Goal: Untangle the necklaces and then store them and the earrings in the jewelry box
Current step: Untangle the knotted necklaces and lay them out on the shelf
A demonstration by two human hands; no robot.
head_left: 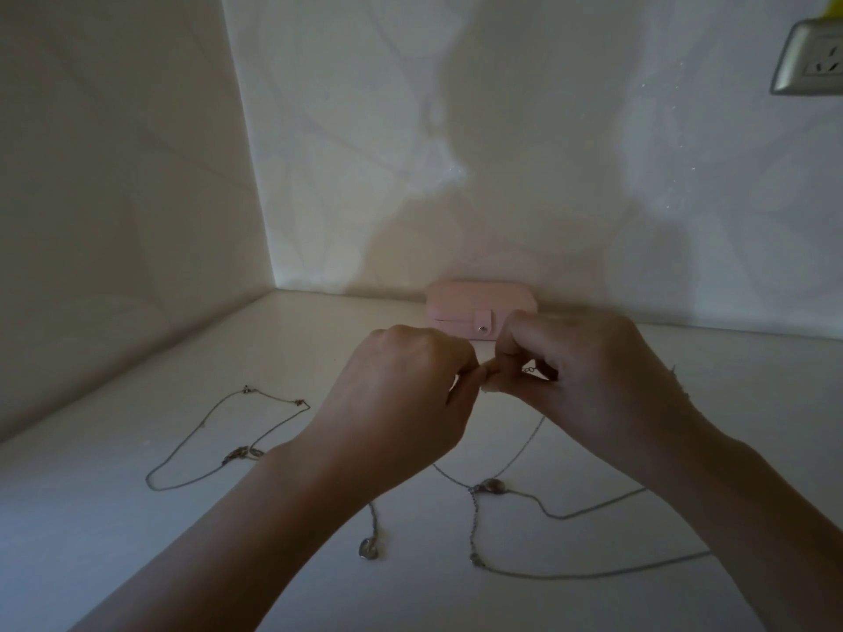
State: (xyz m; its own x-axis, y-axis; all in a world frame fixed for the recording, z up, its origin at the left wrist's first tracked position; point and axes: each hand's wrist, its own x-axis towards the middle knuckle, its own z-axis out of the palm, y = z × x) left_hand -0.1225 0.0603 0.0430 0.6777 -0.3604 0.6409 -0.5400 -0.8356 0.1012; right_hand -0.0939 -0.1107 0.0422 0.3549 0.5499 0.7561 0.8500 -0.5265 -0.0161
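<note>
My left hand (406, 394) and my right hand (575, 376) meet above the middle of the white table, fingertips together. Both pinch the clasp end of a thin silver necklace (524, 449), whose chain hangs down from my right hand to a pendant (490, 486) lying on the table. A second silver necklace (219, 444) lies spread out on the left, apart from my hands. Another small pendant (368, 548) lies near the front, under my left forearm. The pink jewelry box (460, 307) stands closed against the back wall, just behind my hands.
The white table (137, 540) sits in a corner, with a wall on the left and a patterned wall behind. A grey wall socket (807, 61) is at the upper right. More chain (593, 572) trails across the table at the lower right.
</note>
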